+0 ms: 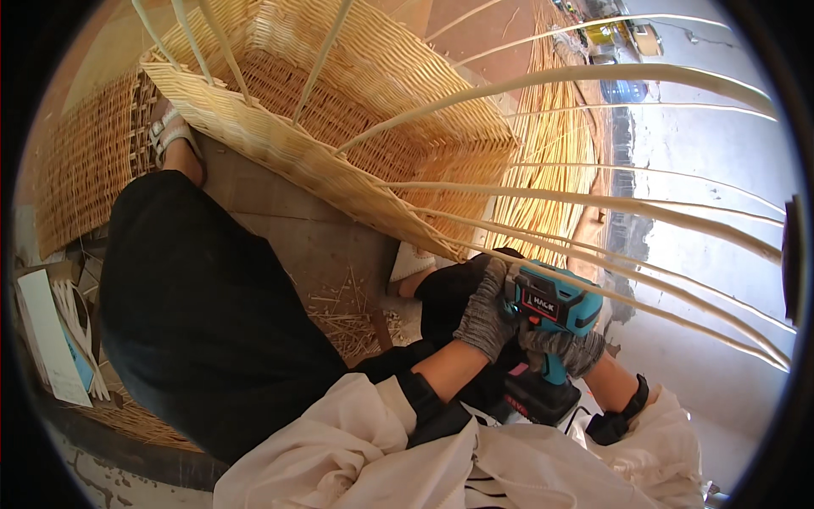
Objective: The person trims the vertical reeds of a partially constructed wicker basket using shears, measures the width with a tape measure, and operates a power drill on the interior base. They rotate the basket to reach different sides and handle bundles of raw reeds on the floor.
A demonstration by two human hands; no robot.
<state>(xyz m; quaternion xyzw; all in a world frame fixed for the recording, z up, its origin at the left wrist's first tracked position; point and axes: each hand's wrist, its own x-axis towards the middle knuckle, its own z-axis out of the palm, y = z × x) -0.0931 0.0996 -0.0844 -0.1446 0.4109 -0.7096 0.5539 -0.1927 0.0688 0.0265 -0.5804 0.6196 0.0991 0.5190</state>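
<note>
A teal and black cordless power tool [553,301], in shape like a nailer or stapler, is gripped by its handle in my gloved right hand [566,349]. Its black battery [543,397] hangs below the handle. My left hand [487,318], in a grey knit glove, is closed beside the tool's front end, next to the near corner of a large wicker basket [288,165]. What its fingers pinch is hidden. Long pale stakes [543,81] rise from the basket's rim, and one [610,299] crosses just over the tool.
Another brown wicker piece [85,161] stands at the left. Bundled rods [543,187] lie beyond the basket by the wall [687,153]. Cut scraps [352,318] litter the floor between my legs. A box with pale strips [64,335] sits at lower left, and a blue bottle [623,91] stands far right.
</note>
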